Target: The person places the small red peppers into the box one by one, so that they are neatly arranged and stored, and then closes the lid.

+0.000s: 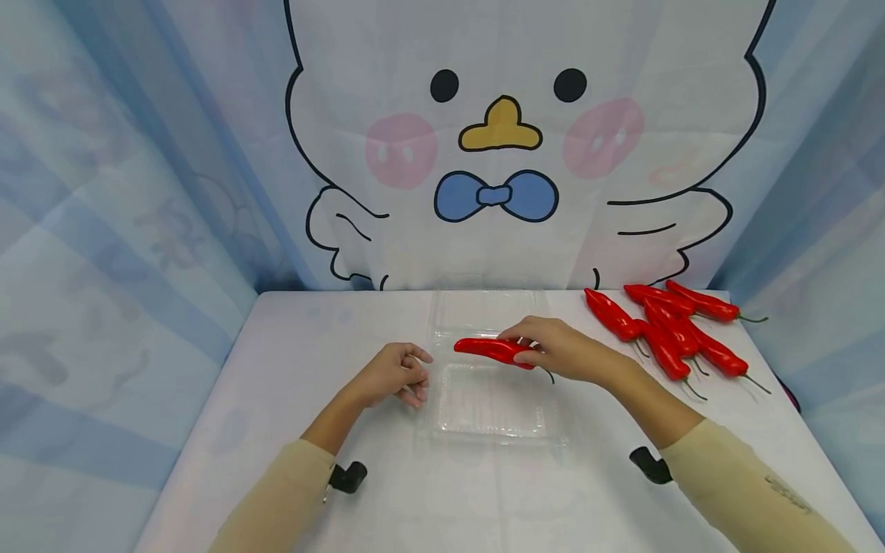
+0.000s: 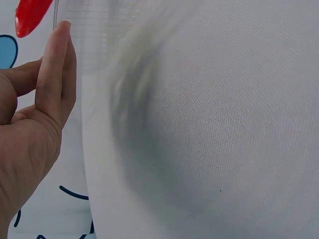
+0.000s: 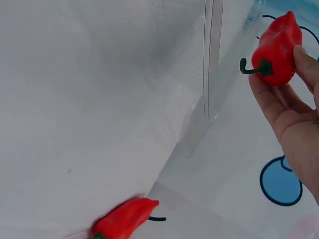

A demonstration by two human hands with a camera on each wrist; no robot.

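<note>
Light is bright, soft and even in the head view; nothing is burnt out. Only faint shadows lie under the hands and the peppers (image 1: pixel 664 330) at right. The clear tray (image 1: pixel 494 422) in the centre gives weak glints along its rim and is hard to make out against the white table (image 1: pixel 276 399). The frame edges bend slightly, the backdrop curving outward. The left wrist view is soft, with a broad grey blurred shadow across the middle. In the right wrist view the pepper (image 3: pixel 124 219) at the lower edge is blurred.
</note>
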